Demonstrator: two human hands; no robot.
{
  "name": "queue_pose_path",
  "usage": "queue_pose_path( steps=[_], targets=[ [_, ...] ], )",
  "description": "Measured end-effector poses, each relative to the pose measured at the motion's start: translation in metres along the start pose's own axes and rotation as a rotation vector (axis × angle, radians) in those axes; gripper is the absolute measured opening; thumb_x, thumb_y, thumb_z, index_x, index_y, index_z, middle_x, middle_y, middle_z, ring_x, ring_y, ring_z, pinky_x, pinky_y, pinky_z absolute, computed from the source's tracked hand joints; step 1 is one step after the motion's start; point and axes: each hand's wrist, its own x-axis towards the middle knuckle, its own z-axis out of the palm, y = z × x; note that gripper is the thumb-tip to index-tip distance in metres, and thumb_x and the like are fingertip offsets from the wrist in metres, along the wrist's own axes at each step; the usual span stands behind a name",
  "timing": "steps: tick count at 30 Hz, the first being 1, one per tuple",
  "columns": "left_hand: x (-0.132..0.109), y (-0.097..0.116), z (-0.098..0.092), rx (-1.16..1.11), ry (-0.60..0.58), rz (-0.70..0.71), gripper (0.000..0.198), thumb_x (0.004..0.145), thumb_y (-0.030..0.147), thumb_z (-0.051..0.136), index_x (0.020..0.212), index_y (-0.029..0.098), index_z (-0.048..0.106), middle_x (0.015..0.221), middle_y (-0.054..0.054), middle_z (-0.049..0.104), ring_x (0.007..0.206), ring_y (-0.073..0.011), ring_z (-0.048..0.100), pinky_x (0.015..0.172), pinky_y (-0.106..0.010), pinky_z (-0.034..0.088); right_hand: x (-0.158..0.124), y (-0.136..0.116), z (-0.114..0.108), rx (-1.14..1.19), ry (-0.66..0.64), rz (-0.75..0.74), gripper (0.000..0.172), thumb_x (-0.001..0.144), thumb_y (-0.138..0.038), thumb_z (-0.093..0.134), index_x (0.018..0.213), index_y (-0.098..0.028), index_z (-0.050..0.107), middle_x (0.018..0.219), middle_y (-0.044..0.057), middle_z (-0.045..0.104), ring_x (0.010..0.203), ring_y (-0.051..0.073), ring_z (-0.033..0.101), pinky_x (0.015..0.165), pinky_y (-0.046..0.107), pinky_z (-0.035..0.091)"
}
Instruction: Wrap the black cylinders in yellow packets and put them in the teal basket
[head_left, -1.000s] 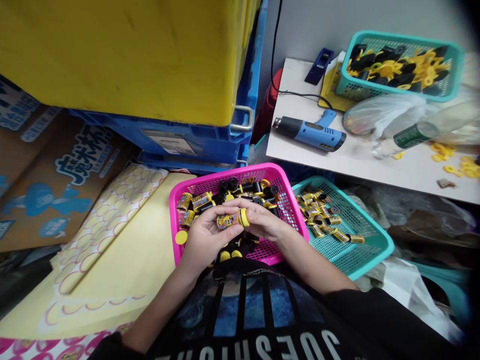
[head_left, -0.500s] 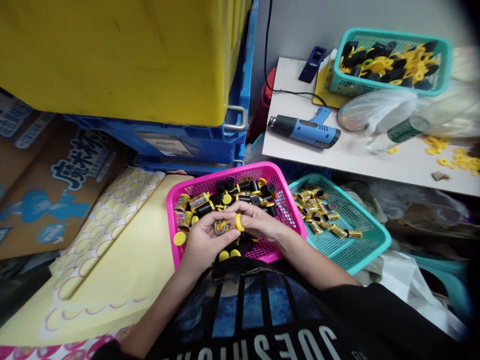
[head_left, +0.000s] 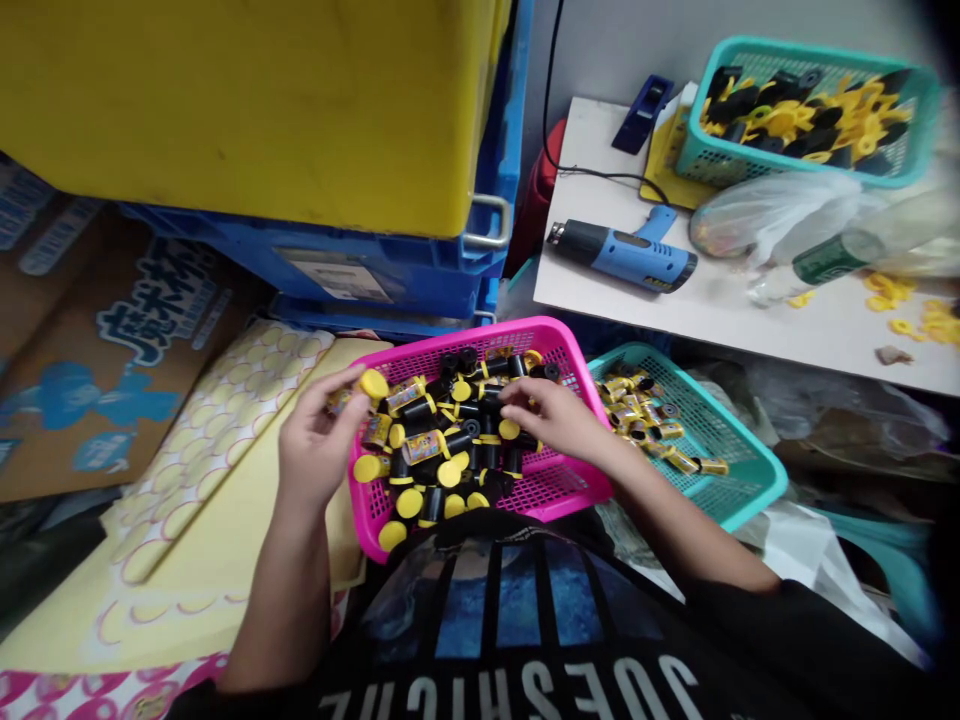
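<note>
My left hand (head_left: 319, 440) is closed on a small bottle with a yellow cap (head_left: 373, 384), over the left edge of the pink basket (head_left: 566, 350). Most of the bottle's body is hidden behind my fingers; a bit of printed label shows. My right hand (head_left: 555, 420) reaches in over the basket's right part, fingers curved and apart, close to a black bottle (head_left: 491, 397). Inside the basket lie many black bottles with yellow caps, and a few wear a colourful printed label, such as the labelled bottle (head_left: 424, 447) in the middle.
To the right, a teal basket (head_left: 750, 500) holds labelled bottles. On the white table (head_left: 600, 290) lie a blue heat gun (head_left: 630, 256), a plastic bottle (head_left: 825, 262) and a teal basket (head_left: 697, 150) of black and yellow parts. A yellow bin (head_left: 247, 110) and blue crates (head_left: 405, 275) stand ahead.
My hands have parted. The left has carried the labelled bottle to the left, and the right has let go of it and moved right over the basket. The view has shifted slightly.
</note>
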Motion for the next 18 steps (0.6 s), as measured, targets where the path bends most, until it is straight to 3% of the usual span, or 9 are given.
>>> queue_pose_path(
  steps=[2,4,7,10,12,14,18],
  targets=[
    [0.003,-0.002,-0.013,-0.154,0.143,-0.067,0.020,0.082,0.038,0.058,0.094,0.023,0.065,0.098,0.001,0.069,0.082,-0.0162,0.062,0.064,-0.028,0.050,0.013,-0.015,0.024,-0.099,-0.068,-0.174,0.023,0.087,-0.026,0.058,0.107,-0.015,0.063,0.108,0.013,0.066,0.103,0.025,0.058,0.093,0.044,0.044],
    [0.003,-0.002,-0.026,-0.102,0.168,-0.100,0.025,0.085,0.043,0.050,0.077,0.024,0.064,0.080,0.002,0.068,0.067,-0.0146,0.059,0.052,-0.026,0.045,0.033,-0.029,0.044,-0.168,-0.103,-0.301,0.030,0.090,-0.025,0.055,0.117,-0.012,0.059,0.118,0.016,0.062,0.112,0.026,0.053,0.099,0.044,0.041],
    [-0.005,0.004,-0.037,0.261,0.032,-0.158,0.031,0.082,0.050,0.056,0.068,0.023,0.065,0.063,0.002,0.063,0.059,-0.0147,0.058,0.052,-0.026,0.042,0.068,-0.042,0.066,-0.316,-0.133,-0.362,0.038,0.087,-0.018,0.055,0.125,-0.010,0.055,0.125,0.017,0.057,0.116,0.029,0.047,0.098,0.045,0.039],
    [-0.019,0.013,-0.036,0.713,-0.222,-0.228,0.033,0.076,0.051,0.063,0.096,0.026,0.069,0.071,0.002,0.067,0.061,-0.0176,0.061,0.056,-0.028,0.043,0.091,-0.045,0.074,-0.451,-0.208,-0.369,0.041,0.083,-0.018,0.060,0.124,-0.013,0.058,0.123,0.016,0.060,0.114,0.033,0.047,0.094,0.050,0.037],
    [-0.028,0.015,-0.031,0.944,-0.364,-0.224,0.041,0.078,0.050,0.059,0.113,0.028,0.065,0.091,-0.002,0.070,0.074,-0.0215,0.066,0.060,-0.030,0.045,0.090,-0.046,0.066,-0.468,-0.196,-0.382,0.035,0.083,-0.022,0.063,0.117,-0.014,0.062,0.117,0.014,0.063,0.111,0.032,0.049,0.093,0.050,0.037],
    [-0.035,0.011,-0.028,1.080,-0.419,-0.202,0.042,0.081,0.046,0.055,0.119,0.029,0.061,0.108,-0.006,0.066,0.087,-0.0251,0.067,0.064,-0.031,0.046,0.075,-0.044,0.044,-0.433,-0.093,-0.380,0.030,0.085,-0.028,0.062,0.112,-0.016,0.064,0.111,0.012,0.065,0.107,0.031,0.052,0.091,0.047,0.039],
    [-0.038,0.000,-0.047,1.063,-0.404,-0.137,0.036,0.083,0.047,0.052,0.110,0.027,0.063,0.108,-0.007,0.064,0.088,-0.0257,0.066,0.071,-0.035,0.050,0.006,-0.026,-0.030,-0.411,0.200,-0.262,0.032,0.088,-0.035,0.058,0.115,-0.019,0.062,0.105,0.011,0.067,0.099,0.027,0.057,0.087,0.044,0.044]
  ],
)
